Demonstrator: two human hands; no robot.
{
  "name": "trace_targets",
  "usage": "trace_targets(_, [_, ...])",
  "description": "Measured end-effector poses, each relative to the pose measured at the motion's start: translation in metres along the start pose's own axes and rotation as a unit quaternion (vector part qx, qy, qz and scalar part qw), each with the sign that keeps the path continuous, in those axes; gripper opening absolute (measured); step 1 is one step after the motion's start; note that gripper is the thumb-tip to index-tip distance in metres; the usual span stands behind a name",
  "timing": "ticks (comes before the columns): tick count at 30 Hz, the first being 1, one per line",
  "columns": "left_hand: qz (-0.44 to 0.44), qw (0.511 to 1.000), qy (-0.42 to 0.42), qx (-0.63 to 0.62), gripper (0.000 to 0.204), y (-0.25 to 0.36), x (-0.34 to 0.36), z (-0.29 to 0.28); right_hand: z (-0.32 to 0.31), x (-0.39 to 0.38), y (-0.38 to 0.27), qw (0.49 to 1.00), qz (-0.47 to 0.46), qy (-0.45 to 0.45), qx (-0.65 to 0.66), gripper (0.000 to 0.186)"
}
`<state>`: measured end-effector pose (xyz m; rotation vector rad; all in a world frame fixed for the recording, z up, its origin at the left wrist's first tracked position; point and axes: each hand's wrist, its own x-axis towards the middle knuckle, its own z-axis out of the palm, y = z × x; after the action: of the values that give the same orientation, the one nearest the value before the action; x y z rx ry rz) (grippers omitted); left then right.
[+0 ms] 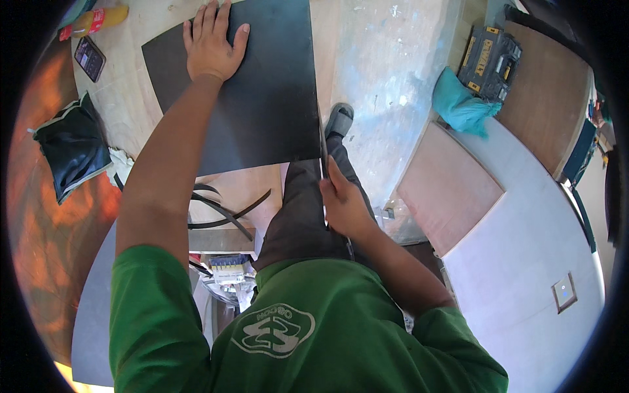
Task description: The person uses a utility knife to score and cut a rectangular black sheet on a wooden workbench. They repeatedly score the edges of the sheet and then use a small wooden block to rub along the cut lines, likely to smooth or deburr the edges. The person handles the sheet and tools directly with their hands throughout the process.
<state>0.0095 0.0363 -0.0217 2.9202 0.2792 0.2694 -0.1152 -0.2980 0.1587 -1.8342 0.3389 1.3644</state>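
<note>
Pale wooden counter (124, 56) carries a black sheet (268, 105). Nearest you, your right grip (345, 206) is clenched around a narrow tool (324, 157) at the sheet's right edge; farther off, your left grip (215, 52), spread, grasping nothing, lies flat on top. An orange bottle (110, 19) lies far left.

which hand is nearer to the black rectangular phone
Left. The left hand lies flat on the large, flat black sheet, to the right of the phone; the right hand is farther off, by the sheet's lower right corner.
</note>
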Motion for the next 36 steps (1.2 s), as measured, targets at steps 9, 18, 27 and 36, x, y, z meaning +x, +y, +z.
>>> trace_targets(9, [0.0, 1.0, -0.007, 0.006, 0.066, 0.0, 0.003, 0.0, 0.023, 0.027, 0.058, 0.991, -0.109, 0.071, -0.032, 0.055])
trace_targets(18, [-0.025, 0.998, -0.062, 0.008, 0.063, 0.019, 0.01, -0.028, 0.026, 0.044, 0.053, 0.999, 0.047, 0.025, -0.004, 0.054])
trace_targets(27, [-0.006, 1.0, -0.022, 0.008, 0.065, 0.004, 0.004, -0.008, 0.027, 0.038, 0.072, 0.999, 0.002, 0.032, -0.034, 0.053])
trace_targets(36, [0.0, 1.0, -0.012, 0.0, 0.066, 0.001, 0.002, -0.001, 0.001, -0.019, 0.022, 0.973, 0.104, -0.028, 0.206, 0.061])
